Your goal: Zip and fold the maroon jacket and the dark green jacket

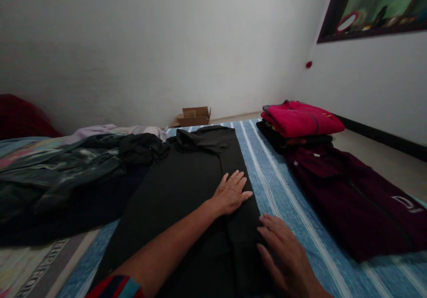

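Note:
A black garment [180, 187] lies flat on the blue striped bed sheet [263, 169], its right side folded inward in a long strip. My left hand [231, 192] rests flat on that folded strip with the fingers stretched out. Lower down, my right hand [283, 249] is beside the garment's right edge, its fingers apart and slightly bent. Whether the right fingertips touch the cloth is hard to tell. At the garment's far end the cloth is bunched in loose folds.
Rumpled dark clothes [66, 178] are heaped at the left. On the right, a folded maroon jacket [353, 200] lies in front of a stack topped by a pinkish-red garment [300, 118]. A cardboard box [195, 116] stands by the wall past the bed's far edge.

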Available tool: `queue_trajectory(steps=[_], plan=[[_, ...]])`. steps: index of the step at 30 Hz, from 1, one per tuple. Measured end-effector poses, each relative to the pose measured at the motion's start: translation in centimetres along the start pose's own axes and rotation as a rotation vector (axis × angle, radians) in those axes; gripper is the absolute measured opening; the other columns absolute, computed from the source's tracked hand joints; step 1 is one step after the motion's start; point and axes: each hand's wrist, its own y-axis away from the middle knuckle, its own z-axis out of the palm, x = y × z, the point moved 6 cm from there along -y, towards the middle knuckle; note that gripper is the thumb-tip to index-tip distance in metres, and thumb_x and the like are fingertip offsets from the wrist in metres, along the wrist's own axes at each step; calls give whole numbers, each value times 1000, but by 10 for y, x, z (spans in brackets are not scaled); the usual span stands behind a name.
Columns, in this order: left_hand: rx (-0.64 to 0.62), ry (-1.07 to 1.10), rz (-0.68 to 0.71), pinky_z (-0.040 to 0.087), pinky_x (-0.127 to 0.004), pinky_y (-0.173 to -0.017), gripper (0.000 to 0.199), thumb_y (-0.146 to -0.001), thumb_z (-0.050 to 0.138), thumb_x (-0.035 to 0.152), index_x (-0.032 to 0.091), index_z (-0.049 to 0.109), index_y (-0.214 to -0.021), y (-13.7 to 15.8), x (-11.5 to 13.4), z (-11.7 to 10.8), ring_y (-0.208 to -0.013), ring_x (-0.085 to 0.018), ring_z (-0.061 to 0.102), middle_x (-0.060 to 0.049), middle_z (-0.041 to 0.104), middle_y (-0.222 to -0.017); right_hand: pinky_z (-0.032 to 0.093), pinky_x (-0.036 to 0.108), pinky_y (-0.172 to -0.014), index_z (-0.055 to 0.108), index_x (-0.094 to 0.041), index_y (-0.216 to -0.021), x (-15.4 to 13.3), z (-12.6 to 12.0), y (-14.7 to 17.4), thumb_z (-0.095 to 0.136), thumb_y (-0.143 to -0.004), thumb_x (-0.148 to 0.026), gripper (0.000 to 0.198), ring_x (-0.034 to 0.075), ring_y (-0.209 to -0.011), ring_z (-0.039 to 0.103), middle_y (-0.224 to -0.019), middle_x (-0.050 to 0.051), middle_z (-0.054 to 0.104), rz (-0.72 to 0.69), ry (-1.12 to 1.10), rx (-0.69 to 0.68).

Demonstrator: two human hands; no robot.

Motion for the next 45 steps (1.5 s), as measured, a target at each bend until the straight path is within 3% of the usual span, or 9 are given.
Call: queue_trajectory(steps=[5,9,15,20,25,29,34,39,45], plan=[[-41,37,-23,11,-47,-109,63,-91,17,54,17,23,-141,2,-3,15,-138,-22,9,-7,16,-151,46,45,-93,57,-17,-115,-45,16,8,58,-79,-34,40,28,-116,50,-122,10,58,-52,30,-108],[-32,90,-29,13,-45,-109,61,-91,20,52,16,26,-140,5,-8,9,-138,-21,12,-8,19,-150,44,45,-95,55,-17,-119,-48,26,14,60,-78,-39,47,28,-119,47,-127,11,54,-42,78,-148],[51,77,-94,18,-42,-109,54,-92,25,44,11,38,-133,38,-3,-8,-136,-21,18,-12,28,-146,45,44,-92,58,-17,-113,-54,17,26,60,-77,-39,43,28,-120,46,-125,12,55,-161,96,-27],[34,34,-36,18,-45,-108,56,-91,31,47,15,33,-136,65,15,5,-137,-22,16,-10,26,-147,45,41,-93,61,-19,-107,-65,14,28,58,-78,-40,36,26,-116,50,-121,9,59,-149,64,-23],[51,3,-30,17,-48,-108,57,-90,32,48,17,31,-138,70,16,16,-137,-22,14,-9,23,-148,44,42,-95,59,-20,-107,-69,9,32,55,-80,-31,29,24,-115,51,-118,9,61,-175,17,-59],[25,37,-53,18,-48,-108,55,-90,35,45,15,35,-136,73,18,10,-137,-22,16,-10,24,-148,47,41,-92,56,-17,-108,-56,-9,41,48,-82,-14,28,22,-112,54,-111,11,64,-178,10,29],[-7,107,-14,20,-47,-108,52,-91,33,44,16,35,-135,87,37,-6,-137,-21,16,-10,24,-148,51,41,-88,55,-16,-109,-41,-23,40,47,-83,-11,28,22,-109,56,-109,11,64,-146,11,127],[-85,99,46,16,-49,-109,56,-89,39,45,19,30,-138,102,55,2,-137,-23,12,-10,20,-149,54,38,-81,59,-16,-102,-48,-13,31,45,-84,-12,23,22,-100,61,-100,10,67,-213,55,216],[-93,135,35,14,-50,-109,58,-89,40,42,21,25,-140,109,55,14,-138,-24,8,-9,14,-150,55,30,-76,60,-21,-88,-56,8,29,44,-84,-14,18,19,-89,66,-89,5,71,-307,124,253]])
